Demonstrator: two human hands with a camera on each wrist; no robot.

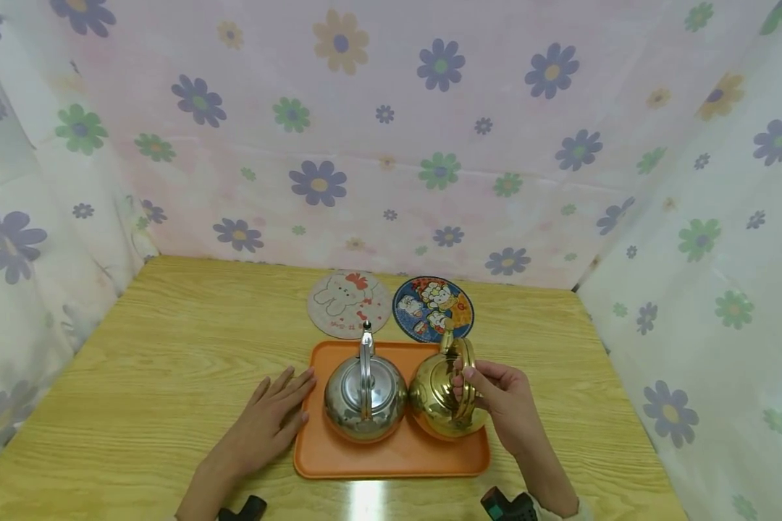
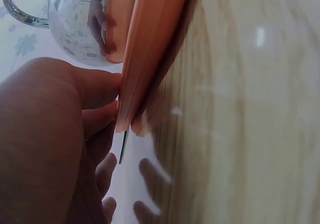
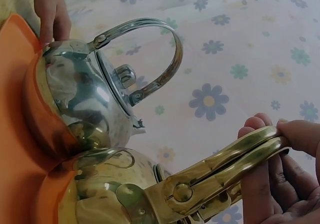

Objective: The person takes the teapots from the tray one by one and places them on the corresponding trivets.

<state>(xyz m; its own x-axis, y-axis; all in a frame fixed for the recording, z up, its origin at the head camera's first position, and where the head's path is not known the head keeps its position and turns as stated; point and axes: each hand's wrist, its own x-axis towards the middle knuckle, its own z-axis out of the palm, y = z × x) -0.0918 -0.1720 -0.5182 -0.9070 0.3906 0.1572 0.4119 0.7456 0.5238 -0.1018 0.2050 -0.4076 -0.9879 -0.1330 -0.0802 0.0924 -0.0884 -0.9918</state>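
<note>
A: Item one, and where kept?

B: Kettle, round-bodied, polished gold metal, arched handle of twin strips. Standing on the right half of the rectangular orange tray, lower centre of the frame, spout toward the top.

A: Item two?

B: Kettle, round, polished silver metal — beside the first, on the tray's left half, handle upright. Whether the two bodies touch, I cannot tell.

A: Condition of the hands?

B: Right hand: thumb and fingers curled round the gold handle. Left hand: fingers loosely spread, thumb and fingertips against the tray's left edge, no kettle held.

A: Remaining stock?

B: Two round mats beyond the tray, upper centre of the tabletop: one whitish with a rabbit drawing, one dark blue with cartoon figures. Table, yellow wood-grain.

A: Stage of work?

B: Gripping the gold kettle, I judge; the left hand apparently steadies the tray. A lift would call for a firm hold and a level rise — clear of the silver neighbour.
</note>
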